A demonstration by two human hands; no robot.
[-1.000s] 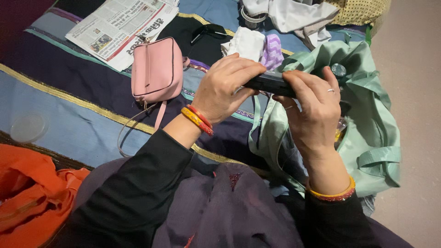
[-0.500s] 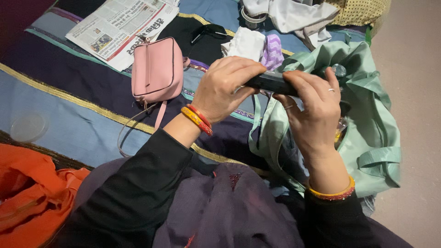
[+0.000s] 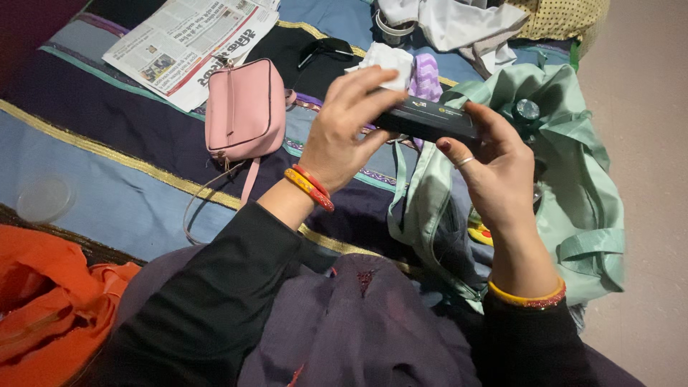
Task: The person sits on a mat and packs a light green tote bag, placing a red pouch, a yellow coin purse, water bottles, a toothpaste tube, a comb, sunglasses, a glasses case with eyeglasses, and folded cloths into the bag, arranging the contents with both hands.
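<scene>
Since a second ago I've tilted the long black case [image 3: 428,119] so its flat top faces me more, and my fingers have shifted along it; nothing else on the bedspread [image 3: 107,186] has moved.

Going left to right: an orange cloth [image 3: 43,308] lies bunched at the near left edge of the bedspread, with a clear round lid [image 3: 44,199] just beyond it. A newspaper [image 3: 186,39] lies at the far edge, and the pink sling purse [image 3: 245,109] touches its corner. My left hand [image 3: 344,132] is curled around the case's left end, thumb beneath, fingers over the top. My right hand [image 3: 494,168] cradles the right end, fingers half closed on it. We hold it in the air above the open mint-green bag [image 3: 573,186].

I judge I'm still turning the case over, looking at it. Next calls for a steady two-handed grip while finding its seam.
</scene>
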